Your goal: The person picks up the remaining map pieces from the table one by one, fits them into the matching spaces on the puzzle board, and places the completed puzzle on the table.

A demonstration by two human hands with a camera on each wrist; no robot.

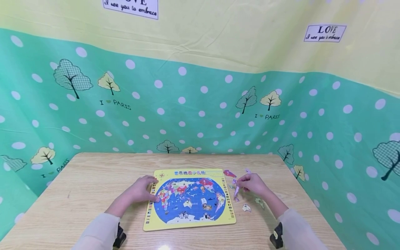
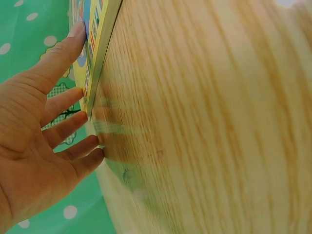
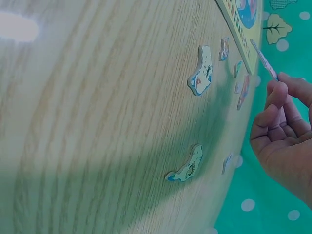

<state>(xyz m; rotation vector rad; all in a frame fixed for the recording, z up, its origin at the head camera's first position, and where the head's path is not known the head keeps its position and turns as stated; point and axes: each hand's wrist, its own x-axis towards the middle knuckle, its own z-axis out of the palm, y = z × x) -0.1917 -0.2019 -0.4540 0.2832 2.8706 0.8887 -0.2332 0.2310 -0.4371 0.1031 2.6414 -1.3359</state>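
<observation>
A yellow-bordered world map puzzle board (image 1: 190, 227) lies flat on the table. At its left edge is my left hand (image 1: 142, 189), fingers spread. In the left wrist view, the thumb (image 2: 76, 30) rests on the board's face and the fingertips are by its edge. Just past the board's right edge, my right hand (image 1: 253, 184) pinches a thin purple puzzle piece (image 1: 236, 191) between thumb and fingers. The right wrist view shows this piece (image 3: 264, 61) nearly edge-on, held above the table.
Several loose puzzle pieces lie right of the board, among them a white one (image 1: 246, 207), a green one (image 1: 259, 202) and a red one (image 1: 229, 173). The wooden table (image 1: 103, 173) meets a green dotted cloth backdrop (image 1: 187, 118) behind.
</observation>
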